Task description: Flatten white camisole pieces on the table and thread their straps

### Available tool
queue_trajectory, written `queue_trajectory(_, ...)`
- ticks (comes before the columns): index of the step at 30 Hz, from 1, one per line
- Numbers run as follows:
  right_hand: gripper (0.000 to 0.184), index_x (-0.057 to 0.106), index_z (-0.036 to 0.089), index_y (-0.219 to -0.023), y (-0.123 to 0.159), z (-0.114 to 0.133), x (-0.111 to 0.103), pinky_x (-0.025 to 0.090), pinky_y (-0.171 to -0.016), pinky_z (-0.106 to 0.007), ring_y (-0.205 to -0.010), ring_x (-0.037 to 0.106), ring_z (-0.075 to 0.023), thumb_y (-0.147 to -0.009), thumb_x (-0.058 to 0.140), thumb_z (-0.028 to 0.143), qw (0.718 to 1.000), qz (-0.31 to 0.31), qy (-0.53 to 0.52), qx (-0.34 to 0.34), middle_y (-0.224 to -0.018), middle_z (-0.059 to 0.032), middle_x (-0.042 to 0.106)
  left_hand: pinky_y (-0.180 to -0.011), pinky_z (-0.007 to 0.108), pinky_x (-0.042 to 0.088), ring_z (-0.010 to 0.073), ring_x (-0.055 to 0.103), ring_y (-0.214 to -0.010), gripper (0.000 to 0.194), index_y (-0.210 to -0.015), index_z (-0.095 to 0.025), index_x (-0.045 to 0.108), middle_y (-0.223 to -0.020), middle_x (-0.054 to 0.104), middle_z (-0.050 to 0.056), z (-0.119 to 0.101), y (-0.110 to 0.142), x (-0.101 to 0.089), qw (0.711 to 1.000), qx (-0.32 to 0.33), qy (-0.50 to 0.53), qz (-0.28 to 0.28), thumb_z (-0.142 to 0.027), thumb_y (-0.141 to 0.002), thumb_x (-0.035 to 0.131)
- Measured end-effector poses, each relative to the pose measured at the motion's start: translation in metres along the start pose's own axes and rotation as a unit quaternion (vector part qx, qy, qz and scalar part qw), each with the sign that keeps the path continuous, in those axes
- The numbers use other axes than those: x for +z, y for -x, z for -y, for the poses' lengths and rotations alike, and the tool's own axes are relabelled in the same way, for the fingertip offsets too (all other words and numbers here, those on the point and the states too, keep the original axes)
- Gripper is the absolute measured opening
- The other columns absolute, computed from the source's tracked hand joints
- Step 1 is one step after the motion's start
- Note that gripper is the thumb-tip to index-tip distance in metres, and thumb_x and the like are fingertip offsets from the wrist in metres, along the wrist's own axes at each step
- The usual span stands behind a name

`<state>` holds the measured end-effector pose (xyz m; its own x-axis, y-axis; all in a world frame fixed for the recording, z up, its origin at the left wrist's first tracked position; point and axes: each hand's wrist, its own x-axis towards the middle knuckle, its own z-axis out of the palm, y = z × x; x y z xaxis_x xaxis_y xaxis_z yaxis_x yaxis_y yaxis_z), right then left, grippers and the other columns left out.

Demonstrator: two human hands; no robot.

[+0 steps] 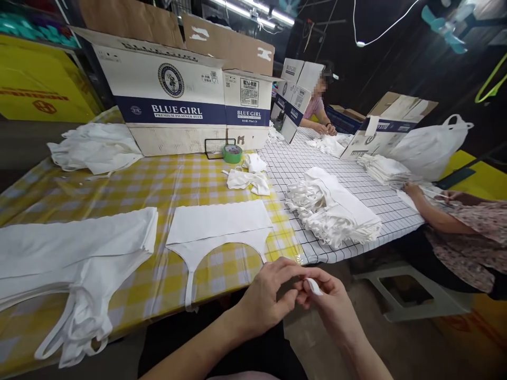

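Note:
A white strap-style top [222, 224] lies flat on the yellow checked cloth, one strap hanging over the table's front edge. Its other strap runs behind my left hand [271, 293], where it is lost from sight. My left hand's fingers are bent together, their tips meeting my right hand [328, 298] just off the edge. A small white strip [314, 286] shows at my right thumb, with the fingers closed around it; whether it belongs to the strap I cannot tell. What my left fingertips pinch, if anything, is hidden. Left of the top lies a stack of white garments [79, 248].
Behind stand beer cartons [170, 100], with green tape [232, 153] and small white cloth pieces [249, 179] before them. A bundle of white garments [332, 206] lies on the white grid cloth. Two people work at the right; one sits by a stool [412, 301].

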<state>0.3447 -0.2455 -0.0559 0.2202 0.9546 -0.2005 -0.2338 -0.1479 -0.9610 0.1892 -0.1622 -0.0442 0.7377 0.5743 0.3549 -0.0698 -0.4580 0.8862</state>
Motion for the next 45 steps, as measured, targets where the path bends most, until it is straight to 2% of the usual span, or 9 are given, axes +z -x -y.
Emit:
queue_trajectory(8,0.024,0.061,0.015,-0.08,-0.018,0.004,0.018,0.028,-0.041,-0.019,-0.042,0.037,-0.0054,-0.08,0.059,0.039,0.987,0.008,0.161,0.018,-0.053,0.0039,0.046,-0.075,0.025,0.044,0.0146,0.059,-0.081,0.014,-0.09,-0.02,0.063,-0.086,0.064,0.0,0.014,-0.006,-0.005,0.987,-0.115,0.036,-0.101,-0.026,-0.077,0.06)
queue_trajectory(13,0.026,0.056,0.016,-0.069,-0.031,-0.002,0.027,0.036,-0.053,-0.021,-0.058,0.044,-0.0103,-0.084,0.053,0.037,0.96,0.02,0.276,-0.052,-0.061,0.0019,0.047,-0.071,0.023,0.043,0.0138,0.059,-0.073,0.01,-0.074,-0.019,0.062,-0.073,0.065,-0.002,0.027,-0.007,-0.013,0.972,-0.185,0.048,-0.134,-0.027,-0.077,0.057)
queue_trajectory(16,0.013,0.054,0.019,-0.08,-0.042,-0.013,0.034,0.045,-0.069,-0.026,-0.076,0.053,-0.0154,-0.08,0.057,0.031,0.938,-0.011,0.329,-0.112,-0.078,-0.001,0.053,-0.069,0.024,0.042,0.0144,0.058,-0.07,0.012,-0.066,-0.018,0.06,-0.067,0.064,-0.001,0.038,-0.007,-0.017,0.957,-0.235,0.043,-0.162,-0.027,-0.073,0.058)
queue_trajectory(19,0.036,0.044,0.022,-0.109,-0.055,-0.026,0.042,0.045,-0.084,-0.032,-0.094,0.054,-0.018,-0.077,0.059,0.023,0.93,-0.025,0.325,-0.167,-0.104,-0.0054,0.052,-0.065,0.024,0.042,0.0143,0.057,-0.065,0.015,-0.062,-0.016,0.059,-0.063,0.063,0.0,0.05,-0.008,-0.017,0.945,-0.27,0.07,-0.172,-0.027,-0.073,0.055)
queue_trajectory(25,0.026,0.05,0.023,-0.109,-0.079,-0.043,0.058,0.048,-0.077,-0.03,-0.089,0.056,-0.0167,-0.086,0.041,0.014,0.875,0.004,0.411,-0.255,-0.101,-0.0064,0.053,-0.061,0.025,0.041,0.0152,0.056,-0.064,0.017,-0.063,-0.014,0.061,-0.063,0.062,0.001,0.071,-0.012,-0.024,0.927,-0.324,0.059,-0.18,-0.028,-0.07,0.055)
queue_trajectory(33,0.027,0.057,0.021,-0.103,-0.114,-0.05,0.057,0.047,-0.07,-0.027,-0.08,0.06,-0.0169,-0.089,0.036,0.014,0.813,-0.003,0.498,-0.302,-0.089,-0.0061,0.063,-0.068,0.027,0.043,0.0157,0.055,-0.072,0.012,-0.071,-0.017,0.063,-0.074,0.061,0.001,0.091,-0.021,-0.066,0.955,-0.248,-0.098,-0.131,-0.02,-0.072,0.052)
queue_trajectory(38,0.023,0.054,0.018,-0.103,-0.14,-0.036,0.055,0.045,-0.063,-0.026,-0.066,0.061,-0.0152,-0.087,0.037,0.019,0.843,0.0,0.49,-0.222,-0.075,-0.003,0.065,-0.083,0.034,0.042,0.0209,0.048,-0.096,0.025,-0.095,-0.019,0.061,-0.097,0.055,0.005,0.117,-0.033,-0.093,0.927,-0.13,-0.342,-0.081,-0.013,-0.071,0.057)
queue_trajectory(42,0.017,0.056,0.019,-0.09,-0.157,-0.031,0.055,0.043,-0.056,-0.023,-0.058,0.06,-0.0137,-0.085,0.041,0.024,0.873,0.042,0.459,-0.158,-0.069,-0.0006,0.065,-0.077,0.034,0.045,0.0225,0.048,-0.093,0.009,-0.082,-0.016,0.061,-0.091,0.055,0.007,0.129,-0.039,-0.102,0.904,-0.096,-0.416,0.021,-0.015,-0.075,0.056)
queue_trajectory(45,0.018,0.062,0.02,-0.079,-0.168,-0.03,0.053,0.043,-0.057,-0.024,-0.059,0.06,-0.0142,-0.081,0.047,0.028,0.864,0.054,0.474,-0.16,-0.065,-0.0006,0.064,-0.073,0.033,0.045,0.0215,0.049,-0.088,0.011,-0.074,-0.016,0.06,-0.085,0.056,0.007,0.134,-0.04,-0.101,0.904,-0.089,-0.416,0.043,-0.011,-0.078,0.051)
